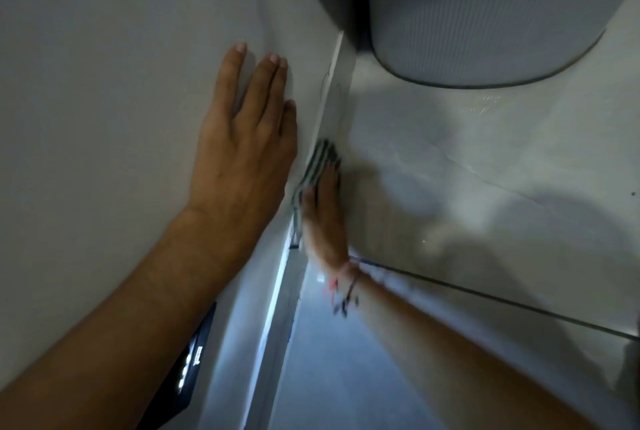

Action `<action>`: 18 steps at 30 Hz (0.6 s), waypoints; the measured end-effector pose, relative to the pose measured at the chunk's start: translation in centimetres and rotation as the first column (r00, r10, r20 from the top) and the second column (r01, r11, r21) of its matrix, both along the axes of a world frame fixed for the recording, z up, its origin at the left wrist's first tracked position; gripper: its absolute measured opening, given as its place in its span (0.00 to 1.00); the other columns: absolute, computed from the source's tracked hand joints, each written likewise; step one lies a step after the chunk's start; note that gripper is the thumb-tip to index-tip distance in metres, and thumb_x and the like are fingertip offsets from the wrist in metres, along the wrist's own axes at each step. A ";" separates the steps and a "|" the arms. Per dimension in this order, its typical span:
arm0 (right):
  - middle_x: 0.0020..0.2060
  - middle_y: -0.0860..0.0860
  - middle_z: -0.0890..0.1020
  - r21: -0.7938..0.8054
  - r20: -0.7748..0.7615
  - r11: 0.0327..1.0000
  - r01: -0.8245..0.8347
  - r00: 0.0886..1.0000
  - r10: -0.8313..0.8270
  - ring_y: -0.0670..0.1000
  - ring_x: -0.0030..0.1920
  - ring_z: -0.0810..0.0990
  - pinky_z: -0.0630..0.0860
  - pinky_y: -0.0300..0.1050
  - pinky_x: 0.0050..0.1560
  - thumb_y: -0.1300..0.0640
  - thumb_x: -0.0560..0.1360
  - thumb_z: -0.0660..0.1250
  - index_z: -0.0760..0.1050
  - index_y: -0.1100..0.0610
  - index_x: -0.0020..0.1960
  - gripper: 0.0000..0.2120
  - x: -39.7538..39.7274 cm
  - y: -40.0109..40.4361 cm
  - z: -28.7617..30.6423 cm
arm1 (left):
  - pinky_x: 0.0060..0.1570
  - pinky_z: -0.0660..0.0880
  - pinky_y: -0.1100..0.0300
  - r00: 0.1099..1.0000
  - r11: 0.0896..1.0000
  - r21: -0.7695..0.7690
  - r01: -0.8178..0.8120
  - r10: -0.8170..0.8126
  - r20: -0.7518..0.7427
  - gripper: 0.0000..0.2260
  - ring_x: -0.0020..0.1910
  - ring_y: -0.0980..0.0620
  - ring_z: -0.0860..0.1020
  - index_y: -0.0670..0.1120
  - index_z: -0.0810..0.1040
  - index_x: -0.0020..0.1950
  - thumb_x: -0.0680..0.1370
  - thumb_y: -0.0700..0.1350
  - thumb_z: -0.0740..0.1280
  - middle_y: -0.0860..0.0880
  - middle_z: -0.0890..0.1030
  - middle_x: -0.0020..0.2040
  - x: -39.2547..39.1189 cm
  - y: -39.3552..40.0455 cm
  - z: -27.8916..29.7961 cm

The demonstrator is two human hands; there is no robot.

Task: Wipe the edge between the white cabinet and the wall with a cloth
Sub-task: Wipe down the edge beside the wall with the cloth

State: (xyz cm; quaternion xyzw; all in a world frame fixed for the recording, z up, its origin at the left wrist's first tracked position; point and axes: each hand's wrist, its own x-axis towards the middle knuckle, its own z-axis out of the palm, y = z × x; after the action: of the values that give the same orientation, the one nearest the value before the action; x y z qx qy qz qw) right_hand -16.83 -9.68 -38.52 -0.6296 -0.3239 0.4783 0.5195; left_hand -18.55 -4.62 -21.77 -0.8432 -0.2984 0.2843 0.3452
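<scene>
The white cabinet fills the left of the view. Its narrow side edge meets the tiled wall at the right. My left hand lies flat on the cabinet face, fingers spread and pointing up, holding nothing. My right hand is slid into the gap between cabinet and wall and presses a grey striped cloth against the cabinet's side edge. Most of the cloth is hidden under the fingers. A thread bracelet hangs at the right wrist. The right hand is blurred.
A large rounded grey-white appliance hangs on the wall above the gap. A dark digital display panel sits low on the cabinet face. A dark grout line crosses the wall tiles. The floor shows below.
</scene>
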 end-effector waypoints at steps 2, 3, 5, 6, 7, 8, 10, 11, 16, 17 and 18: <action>0.83 0.58 0.51 0.052 0.022 0.998 0.023 0.999 -0.024 0.55 0.84 0.50 0.47 0.54 0.85 0.61 0.86 0.52 0.47 0.63 0.82 0.27 5.1 6.3 0.2 | 0.79 0.39 0.33 1.000 1.000 -0.002 -0.006 0.006 -0.003 0.31 0.84 0.35 0.50 0.41 0.60 0.83 0.83 0.53 0.62 0.33 0.52 0.84 0.0 -0.1 -0.1; 0.83 0.58 0.51 0.027 0.036 0.999 0.020 0.999 -0.021 0.56 0.84 0.51 0.48 0.52 0.84 0.59 0.87 0.51 0.47 0.62 0.82 0.26 7.7 9.3 0.2 | 0.78 0.40 0.32 1.000 1.000 0.004 -0.005 0.005 -0.016 0.33 0.84 0.35 0.50 0.41 0.59 0.84 0.82 0.53 0.63 0.33 0.52 0.84 -0.1 -0.2 0.0; 0.83 0.59 0.53 -0.062 0.031 0.998 -0.010 0.999 0.012 0.58 0.83 0.53 0.50 0.49 0.83 0.56 0.87 0.49 0.49 0.62 0.82 0.25 10.9 13.4 0.1 | 0.79 0.40 0.32 0.999 1.000 0.022 -0.008 0.009 -0.037 0.34 0.84 0.35 0.49 0.41 0.58 0.84 0.82 0.54 0.64 0.33 0.51 0.84 -0.1 -0.1 0.0; 0.83 0.60 0.53 -0.064 0.019 0.998 -0.016 1.000 0.017 0.58 0.83 0.52 0.50 0.50 0.83 0.56 0.87 0.48 0.49 0.63 0.82 0.25 11.1 14.0 0.2 | 0.79 0.40 0.33 0.999 1.000 0.018 -0.025 0.026 -0.026 0.34 0.85 0.36 0.48 0.41 0.56 0.85 0.83 0.54 0.63 0.33 0.50 0.84 0.0 0.1 0.0; 0.83 0.60 0.52 -0.040 -0.001 0.999 0.004 1.000 -0.004 0.58 0.84 0.51 0.48 0.51 0.84 0.56 0.87 0.48 0.48 0.63 0.82 0.25 10.5 13.6 0.5 | 0.80 0.39 0.34 0.999 0.999 0.004 -0.054 0.054 -0.001 0.33 0.85 0.36 0.46 0.41 0.54 0.85 0.84 0.53 0.61 0.34 0.48 0.85 0.2 0.2 0.1; 0.83 0.59 0.50 0.012 -0.008 0.999 0.032 0.999 -0.032 0.56 0.84 0.49 0.46 0.52 0.84 0.58 0.87 0.49 0.46 0.63 0.82 0.26 9.2 12.0 0.7 | 0.80 0.38 0.35 0.997 0.997 -0.013 -0.073 0.074 0.007 0.33 0.85 0.37 0.45 0.41 0.53 0.85 0.84 0.53 0.59 0.35 0.46 0.85 0.3 0.3 0.1; 0.84 0.57 0.49 0.101 0.028 0.994 0.034 0.999 -0.037 0.53 0.84 0.47 0.43 0.52 0.85 0.61 0.86 0.51 0.45 0.62 0.82 0.27 5.2 6.4 0.4 | 0.79 0.38 0.33 0.999 0.999 -0.012 -0.046 0.045 -0.022 0.34 0.85 0.36 0.46 0.42 0.56 0.85 0.83 0.56 0.60 0.34 0.47 0.85 0.7 0.5 0.0; 0.84 0.55 0.49 0.101 0.033 0.995 0.007 0.999 -0.010 0.52 0.84 0.47 0.44 0.50 0.85 0.61 0.86 0.53 0.45 0.61 0.82 0.28 2.8 2.9 -0.1 | 0.79 0.39 0.33 0.999 1.000 -0.009 -0.023 0.022 -0.033 0.33 0.85 0.36 0.47 0.43 0.58 0.85 0.83 0.56 0.61 0.35 0.48 0.85 0.7 0.7 0.0; 0.84 0.54 0.49 -0.016 0.022 0.998 -0.066 0.998 0.066 0.51 0.84 0.47 0.45 0.49 0.85 0.57 0.85 0.53 0.47 0.61 0.82 0.29 0.4 -0.4 -0.7 | 0.79 0.40 0.33 0.999 1.000 0.016 -0.011 0.011 -0.045 0.33 0.85 0.37 0.48 0.42 0.59 0.84 0.83 0.56 0.60 0.35 0.50 0.85 0.7 0.7 0.0; 0.84 0.56 0.50 0.009 0.037 0.999 -0.047 0.998 0.046 0.53 0.84 0.47 0.45 0.51 0.85 0.58 0.86 0.53 0.47 0.61 0.82 0.28 1.9 1.8 -0.4 | 0.80 0.40 0.34 0.999 1.000 0.015 -0.021 0.022 -0.033 0.32 0.85 0.37 0.48 0.42 0.58 0.84 0.83 0.55 0.59 0.35 0.49 0.85 0.7 0.6 -0.1; 0.84 0.56 0.50 0.022 0.054 0.999 -0.032 0.998 0.031 0.54 0.84 0.48 0.46 0.52 0.85 0.58 0.86 0.52 0.47 0.61 0.82 0.28 3.8 4.4 0.0 | 0.80 0.40 0.35 0.999 0.999 0.012 -0.042 0.042 0.002 0.32 0.85 0.37 0.47 0.41 0.57 0.85 0.84 0.53 0.57 0.35 0.48 0.85 0.7 0.5 0.0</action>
State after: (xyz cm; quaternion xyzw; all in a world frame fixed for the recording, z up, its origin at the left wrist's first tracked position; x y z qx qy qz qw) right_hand -13.01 -5.26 -38.55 -0.6311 -0.3531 0.4657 0.5101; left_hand -17.84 -4.14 -21.81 -0.8348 -0.3180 0.2890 0.3442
